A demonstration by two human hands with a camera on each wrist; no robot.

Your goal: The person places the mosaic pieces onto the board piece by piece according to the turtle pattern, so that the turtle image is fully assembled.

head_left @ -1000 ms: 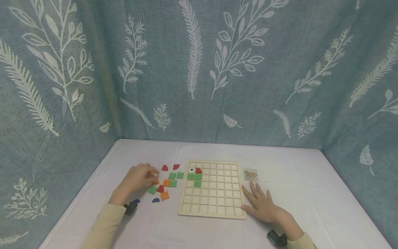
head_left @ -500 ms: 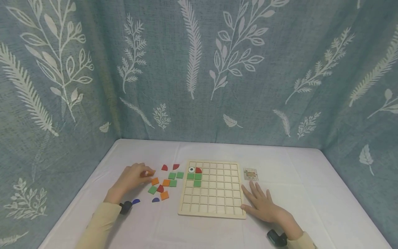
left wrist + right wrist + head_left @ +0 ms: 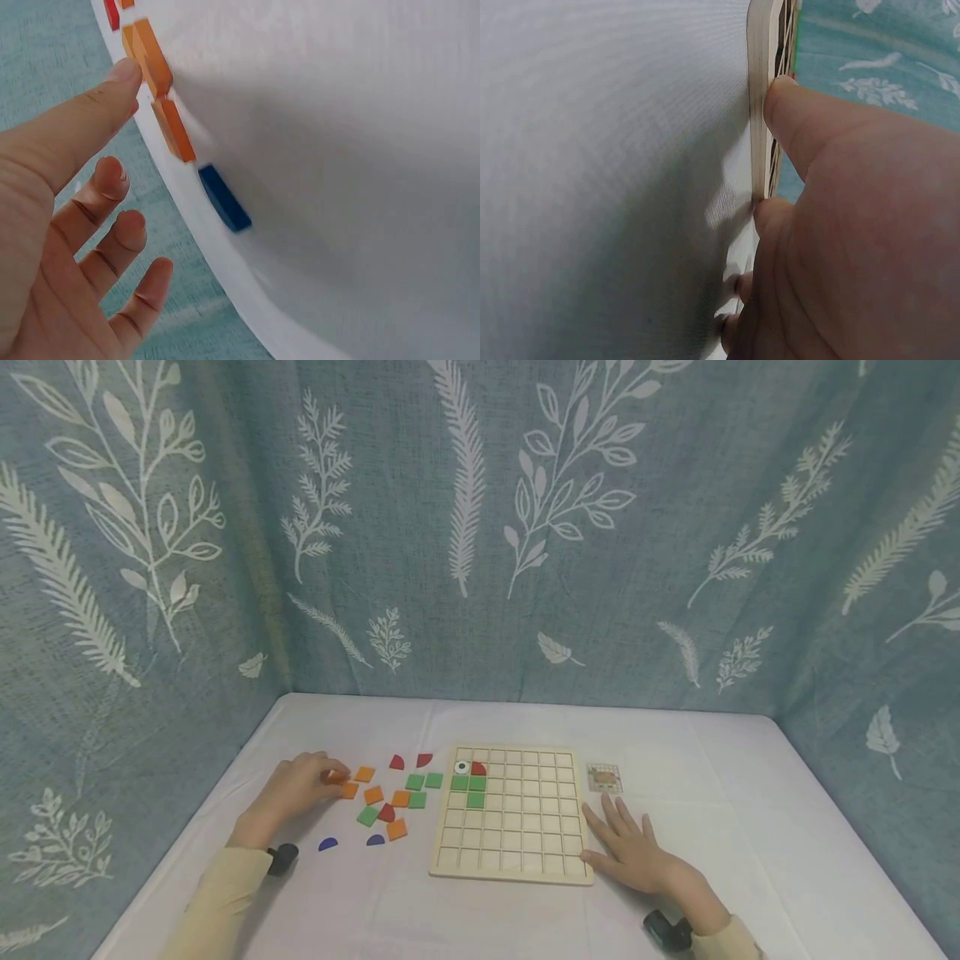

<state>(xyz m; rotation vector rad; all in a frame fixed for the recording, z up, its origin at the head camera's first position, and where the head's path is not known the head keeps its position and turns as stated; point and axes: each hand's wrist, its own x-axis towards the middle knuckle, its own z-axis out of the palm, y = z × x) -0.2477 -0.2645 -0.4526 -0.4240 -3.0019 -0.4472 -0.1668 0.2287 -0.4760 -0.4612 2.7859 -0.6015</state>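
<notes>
At the left of the table, my left hand (image 3: 300, 783) pinches an orange square tile (image 3: 337, 776) between thumb and fingers. The thumb (image 3: 112, 84) presses on its edge in the left wrist view, and the index finger is mostly hidden. Beside it lie an orange tile (image 3: 349, 791) close to the fingertips and another orange tile (image 3: 364, 773). My right hand (image 3: 632, 853) lies with fingers spread on the cloth, its thumb and index fingertip at the right edge of the wooden grid board (image 3: 523, 842). The board carries green squares (image 3: 477, 783), a red quarter circle (image 3: 478, 768) and an eye tile (image 3: 462, 767).
Between left hand and board lie loose green squares (image 3: 415, 782), red quarter circles (image 3: 397, 762) and more orange squares (image 3: 397, 829). Two blue half circles (image 3: 327, 843) are nearer the front. A small picture card (image 3: 604, 778) sits right of the board. A patterned curtain (image 3: 525, 635) surrounds the table.
My left hand has moved left, away from the other pieces. Orange tiles that were in or under its fingers now lie spread on the cloth. The right hand stays in place.
</notes>
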